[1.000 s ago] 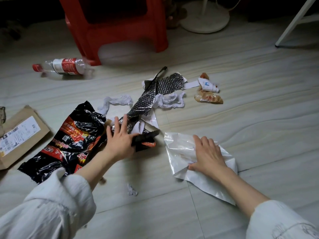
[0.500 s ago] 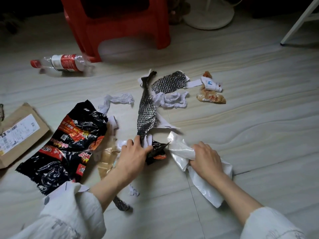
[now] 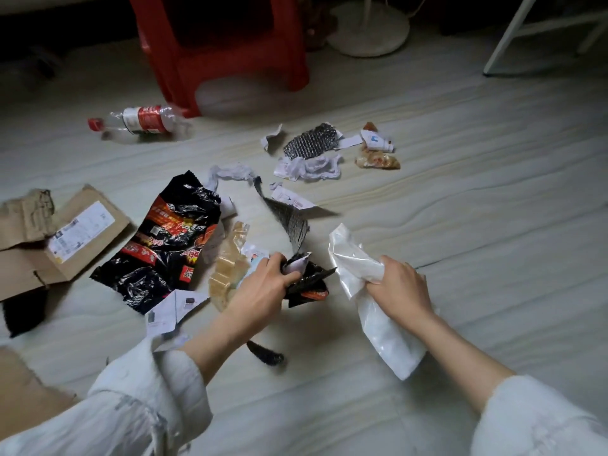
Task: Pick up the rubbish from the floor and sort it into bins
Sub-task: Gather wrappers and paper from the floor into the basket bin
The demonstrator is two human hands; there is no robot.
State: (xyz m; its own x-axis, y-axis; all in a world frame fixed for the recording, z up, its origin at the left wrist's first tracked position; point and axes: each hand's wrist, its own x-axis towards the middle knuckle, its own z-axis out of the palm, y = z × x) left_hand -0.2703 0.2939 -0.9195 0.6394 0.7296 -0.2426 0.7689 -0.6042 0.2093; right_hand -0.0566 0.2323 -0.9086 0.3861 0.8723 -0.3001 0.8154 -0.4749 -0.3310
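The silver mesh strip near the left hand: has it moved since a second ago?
Yes. The silver mesh strip no longer reaches the mesh piece lying further away; the left hand has pulled it nearer.

Red plastic stool at top; round white fan base just right; white frame leg far right.

Left hand: bare, no glove, ring or watch visible.
Right hand: bare, no glove, ring or watch visible.
Left sleeve: white, loose woven fabric, cuff turned back on the forearm; faint grey marks near the cuff, too blurred to read.
Right sleeve: white, same fabric, pushed up the forearm; faint grey marks, unreadable.
Forearms: uncovered between cuff and wrist.
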